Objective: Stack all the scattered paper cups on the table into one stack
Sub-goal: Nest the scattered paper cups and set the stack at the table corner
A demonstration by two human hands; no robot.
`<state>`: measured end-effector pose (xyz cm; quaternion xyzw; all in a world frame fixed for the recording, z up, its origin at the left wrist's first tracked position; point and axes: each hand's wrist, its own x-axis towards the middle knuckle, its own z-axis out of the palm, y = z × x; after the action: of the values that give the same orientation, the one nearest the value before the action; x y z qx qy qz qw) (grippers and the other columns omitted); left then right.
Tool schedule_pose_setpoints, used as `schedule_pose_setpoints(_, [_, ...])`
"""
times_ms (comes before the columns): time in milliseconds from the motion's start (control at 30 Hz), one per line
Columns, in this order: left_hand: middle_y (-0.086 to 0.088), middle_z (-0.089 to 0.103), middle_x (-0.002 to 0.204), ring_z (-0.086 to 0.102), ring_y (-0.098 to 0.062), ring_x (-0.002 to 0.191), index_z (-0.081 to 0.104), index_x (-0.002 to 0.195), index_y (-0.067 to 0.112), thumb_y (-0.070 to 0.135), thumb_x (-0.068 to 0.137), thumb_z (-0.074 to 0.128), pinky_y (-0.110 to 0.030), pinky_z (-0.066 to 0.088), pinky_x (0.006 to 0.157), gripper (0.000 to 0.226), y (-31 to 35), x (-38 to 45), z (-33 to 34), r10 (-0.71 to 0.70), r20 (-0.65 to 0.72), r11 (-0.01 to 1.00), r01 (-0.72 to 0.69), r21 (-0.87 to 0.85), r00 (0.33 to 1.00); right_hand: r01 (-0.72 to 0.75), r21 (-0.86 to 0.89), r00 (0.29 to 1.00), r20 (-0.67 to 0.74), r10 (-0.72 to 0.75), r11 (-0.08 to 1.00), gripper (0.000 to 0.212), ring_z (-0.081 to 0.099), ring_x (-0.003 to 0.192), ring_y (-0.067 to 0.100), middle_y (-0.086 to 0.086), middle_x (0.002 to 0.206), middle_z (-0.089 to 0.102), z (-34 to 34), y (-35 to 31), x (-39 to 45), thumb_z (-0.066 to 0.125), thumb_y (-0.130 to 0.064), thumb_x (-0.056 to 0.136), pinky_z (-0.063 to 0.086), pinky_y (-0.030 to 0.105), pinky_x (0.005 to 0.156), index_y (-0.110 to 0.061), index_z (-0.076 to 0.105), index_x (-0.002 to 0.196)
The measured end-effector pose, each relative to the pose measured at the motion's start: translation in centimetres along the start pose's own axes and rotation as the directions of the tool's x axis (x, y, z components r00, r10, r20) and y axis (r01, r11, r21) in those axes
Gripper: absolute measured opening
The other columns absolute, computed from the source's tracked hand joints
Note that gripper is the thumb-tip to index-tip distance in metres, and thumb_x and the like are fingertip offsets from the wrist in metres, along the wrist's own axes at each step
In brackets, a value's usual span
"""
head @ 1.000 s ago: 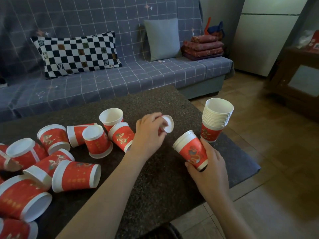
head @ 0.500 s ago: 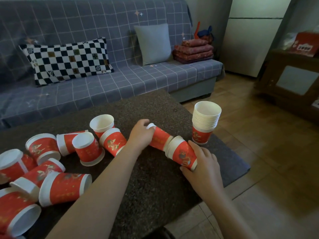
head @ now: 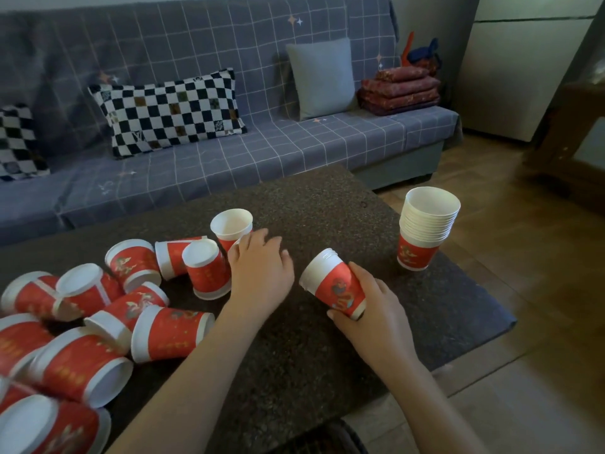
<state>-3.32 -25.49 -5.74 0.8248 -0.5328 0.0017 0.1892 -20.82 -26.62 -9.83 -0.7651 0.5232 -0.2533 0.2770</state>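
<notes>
- Head view, far left: a jumble of red paper cups with white rims point(head: 82, 322) lies scattered on the dark speckled table point(head: 294, 371), most on their sides, several touching or overlapping one another.
- Toward the middle, one red cup standing upside down point(head: 208, 271) sits just beside the person's left hand point(head: 258, 273), and an upright red cup with a white inside point(head: 231, 226) stands behind that hand, near its fingertips.
- Left hand reaches over the table with fingers spread and relaxed, holding nothing; whether it touches the cup hidden under it cannot be told.
- Right hand point(head: 373, 309) grips a short nested pair of red cups point(head: 334, 283), tilted with the white rims pointing up and left, fingers curled round the base end.
- Far right, the tall upright stack of nested cups point(head: 425, 227) stands near the table's corner, apart from both hands.
- Behind the table runs a grey checked sofa point(head: 262, 152) with a black-and-white chequered pillow point(head: 170, 113).
</notes>
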Motion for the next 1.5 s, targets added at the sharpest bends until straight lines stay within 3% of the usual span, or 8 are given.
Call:
schedule_pose_setpoints(100, [-0.007,0.029,0.151,0.018,-0.023,0.141,0.051,0.130,0.018,0.029,0.092,0.043,-0.049,0.020,0.111,0.040,-1.3,-0.7,1.4,0.011,0.102,0.998,-0.017,0.061,0.995,0.002,-0.013,1.000,0.005,-0.001,1.000,0.086,0.045,0.119,0.016,-0.002,0.135,0.045,0.4,-0.1,-0.5,0.072,-0.040,0.073,0.042,0.037,0.101,-0.033,0.022,0.143])
schedule_pose_setpoints(367, [-0.008,0.050,0.134,0.043,-0.028,0.123,0.060,0.117,0.015,0.019,0.090,0.047,-0.040,0.036,0.099,0.031,-1.5,0.0,0.6,0.005,-0.206,0.999,0.002,0.034,0.979,-0.016,0.007,0.998,-0.053,0.016,1.000,0.085,0.049,0.113,0.018,0.000,0.129,0.049,-0.2,0.5,-1.3,0.075,-0.039,0.071,0.044,0.039,0.096,-0.033,0.028,0.141])
schedule_pose_setpoints(567, [-0.013,0.048,0.131,0.054,-0.030,0.112,0.047,0.130,0.016,0.021,0.091,0.050,-0.041,0.046,0.086,0.039,-0.6,4.6,0.1,-0.101,0.112,0.995,0.101,0.003,0.989,-0.023,0.000,0.999,-0.046,0.023,1.000,0.086,0.048,0.115,0.017,-0.002,0.130,0.048,-0.1,0.1,-0.8,0.074,-0.039,0.071,0.044,0.040,0.097,-0.033,0.026,0.142])
schedule_pose_setpoints(900, [-0.006,0.063,0.121,0.057,-0.021,0.108,0.070,0.105,0.017,0.026,0.087,0.061,-0.031,0.044,0.089,0.022,0.4,3.8,-1.0,-0.219,0.263,0.798,0.327,-0.506,0.940,-0.015,-0.125,1.000,-0.017,0.013,0.992,0.083,0.043,0.118,0.018,-0.001,0.135,0.044,-0.4,0.7,-0.5,0.071,-0.037,0.076,0.038,0.035,0.098,-0.036,0.021,0.143])
schedule_pose_setpoints(1100, [0.000,0.058,0.068,0.051,-0.008,0.060,0.072,0.095,0.017,0.024,0.084,0.066,-0.023,0.043,0.065,0.015,0.7,2.8,-2.0,-0.115,0.450,0.648,0.410,-0.642,0.886,0.011,-0.052,1.000,-0.025,-0.012,0.999,0.084,0.042,0.118,0.018,-0.001,0.132,0.045,0.1,-0.2,-0.3,0.071,-0.038,0.075,0.040,0.035,0.099,-0.036,0.022,0.143])
schedule_pose_setpoints(1233, [0.000,0.058,0.060,0.048,-0.006,0.047,0.073,0.093,0.019,0.032,0.089,0.058,-0.018,0.037,0.046,0.020,1.3,2.6,-2.0,-0.026,0.544,0.704,0.402,-0.586,0.839,0.013,-0.014,0.999,-0.041,-0.014,1.000,0.084,0.045,0.115,0.019,0.000,0.128,0.048,0.8,-0.8,0.3,0.073,-0.037,0.073,0.044,0.038,0.095,-0.035,0.025,0.142])
schedule_pose_setpoints(1400, [-0.010,0.060,0.122,0.053,-0.026,0.112,0.059,0.120,0.015,0.031,0.091,0.051,-0.040,0.041,0.092,0.033,-0.9,4.6,-1.0,-0.102,-0.095,0.994,0.106,0.038,0.990,-0.008,0.006,0.999,-0.052,0.008,1.000,0.084,0.045,0.114,0.019,0.000,0.127,0.047,0.6,-0.4,0.3,0.073,-0.037,0.074,0.044,0.039,0.096,-0.034,0.025,0.142])
schedule_pose_setpoints(1500, [-0.017,0.057,0.126,0.046,-0.034,0.122,0.046,0.130,0.012,0.021,0.089,0.054,-0.048,0.026,0.106,0.043,-2.0,5.2,-0.7,-0.098,-0.040,0.935,0.106,0.339,0.994,-0.016,0.010,0.999,-0.046,0.016,1.000,0.085,0.045,0.115,0.017,0.000,0.129,0.046,0.4,0.0,0.1,0.073,-0.038,0.074,0.044,0.040,0.097,-0.035,0.023,0.143])
